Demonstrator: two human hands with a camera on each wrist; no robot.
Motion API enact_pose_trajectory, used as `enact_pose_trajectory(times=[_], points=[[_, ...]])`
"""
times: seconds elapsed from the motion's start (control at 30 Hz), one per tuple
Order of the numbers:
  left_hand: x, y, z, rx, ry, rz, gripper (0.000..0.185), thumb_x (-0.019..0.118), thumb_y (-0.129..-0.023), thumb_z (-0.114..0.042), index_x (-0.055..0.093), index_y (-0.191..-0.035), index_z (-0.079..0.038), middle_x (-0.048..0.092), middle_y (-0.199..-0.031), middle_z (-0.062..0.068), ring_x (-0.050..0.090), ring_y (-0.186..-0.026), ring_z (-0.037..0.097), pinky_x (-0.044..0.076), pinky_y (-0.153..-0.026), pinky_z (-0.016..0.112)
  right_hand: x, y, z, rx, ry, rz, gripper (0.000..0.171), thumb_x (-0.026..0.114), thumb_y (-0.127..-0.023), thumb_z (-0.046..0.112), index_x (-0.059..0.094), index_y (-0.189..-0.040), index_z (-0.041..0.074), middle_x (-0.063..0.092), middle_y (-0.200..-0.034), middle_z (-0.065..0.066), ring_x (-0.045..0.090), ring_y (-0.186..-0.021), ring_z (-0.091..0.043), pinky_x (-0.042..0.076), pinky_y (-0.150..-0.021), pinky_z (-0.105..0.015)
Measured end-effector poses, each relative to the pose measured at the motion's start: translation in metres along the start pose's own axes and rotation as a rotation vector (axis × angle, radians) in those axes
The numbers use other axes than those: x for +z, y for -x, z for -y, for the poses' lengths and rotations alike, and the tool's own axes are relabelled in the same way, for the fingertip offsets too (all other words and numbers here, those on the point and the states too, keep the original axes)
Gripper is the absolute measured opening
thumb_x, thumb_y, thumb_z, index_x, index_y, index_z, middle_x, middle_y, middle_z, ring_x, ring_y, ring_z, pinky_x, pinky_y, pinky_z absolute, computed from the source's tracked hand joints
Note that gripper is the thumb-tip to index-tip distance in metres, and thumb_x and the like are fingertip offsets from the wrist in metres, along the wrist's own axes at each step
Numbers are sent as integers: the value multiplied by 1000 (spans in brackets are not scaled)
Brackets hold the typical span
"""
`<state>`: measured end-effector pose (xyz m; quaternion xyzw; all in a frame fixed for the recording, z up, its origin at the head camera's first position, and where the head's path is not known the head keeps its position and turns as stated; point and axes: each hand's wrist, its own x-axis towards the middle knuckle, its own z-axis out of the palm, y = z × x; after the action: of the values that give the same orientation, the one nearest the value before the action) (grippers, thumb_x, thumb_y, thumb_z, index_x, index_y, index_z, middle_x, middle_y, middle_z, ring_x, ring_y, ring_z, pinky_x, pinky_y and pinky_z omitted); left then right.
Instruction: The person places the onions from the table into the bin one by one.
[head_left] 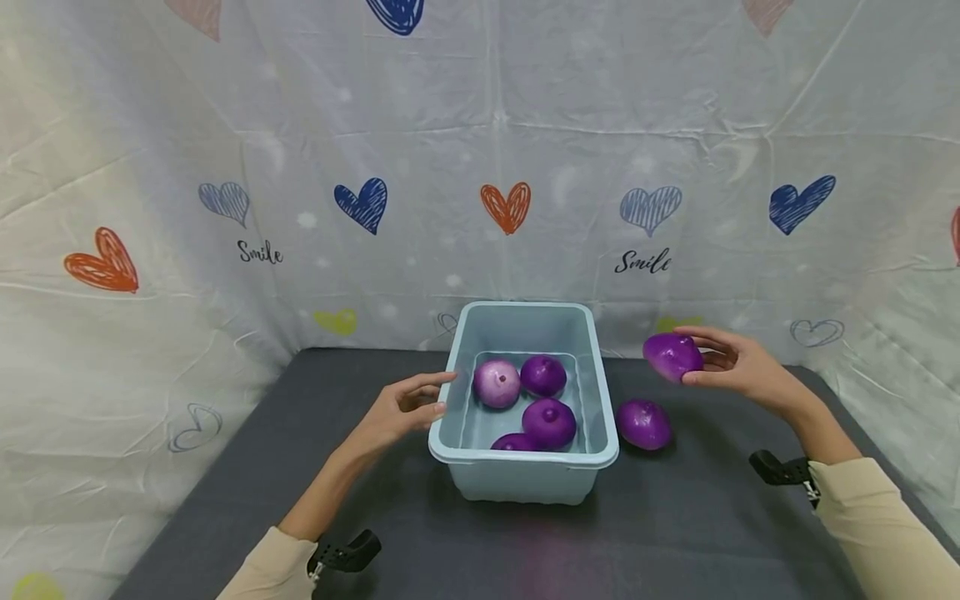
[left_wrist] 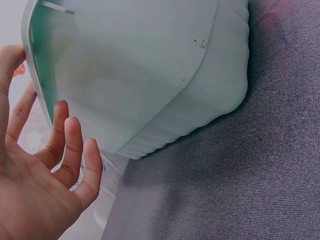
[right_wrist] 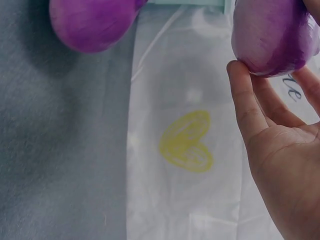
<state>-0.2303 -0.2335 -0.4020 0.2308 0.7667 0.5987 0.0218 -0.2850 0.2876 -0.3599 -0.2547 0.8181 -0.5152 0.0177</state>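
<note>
Head view: right hand [head_left: 738, 364] pinched purple onion [head_left: 672, 356] beside tub [head_left: 525, 482]; left hand [head_left: 401, 408], fingers relaxed, touched tub's left rim. Best lowered gently, clear of rim.

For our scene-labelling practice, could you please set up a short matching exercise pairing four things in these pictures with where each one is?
Things:
1. pale onion
2. held onion
3. loose onion
4. left hand

Places:
A. on the dark table, just right of the tub
B. inside the tub, at the left
C. by the tub's left rim, fingers straight
D. raised above the table in the right hand

Pairs: 1-B, 2-D, 3-A, 4-C
</note>
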Motion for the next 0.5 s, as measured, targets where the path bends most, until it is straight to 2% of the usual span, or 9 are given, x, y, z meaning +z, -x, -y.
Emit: enact_pose_trajectory(times=[0.3,0.5], points=[[1,1,-2,-22,-5,-8,48,66,-100,-15,57,-147,-10,58,-122,22,61,-106,34,54,-85,43,5,-11,6,10,1,2,67,78,-91,11,48,-150,5,48,-145,-19,53,-124,-38,50,-90,-26],[1,1,-4,-31,-4,-11,48,67,-100,-16,56,-147,-11,58,-124,21,61,-108,34,54,-86,43,8,-19,10,16,-4,14,68,79,-91,12,47,-151,5,46,-148,-18,50,-128,-40,49,-91,-25]])
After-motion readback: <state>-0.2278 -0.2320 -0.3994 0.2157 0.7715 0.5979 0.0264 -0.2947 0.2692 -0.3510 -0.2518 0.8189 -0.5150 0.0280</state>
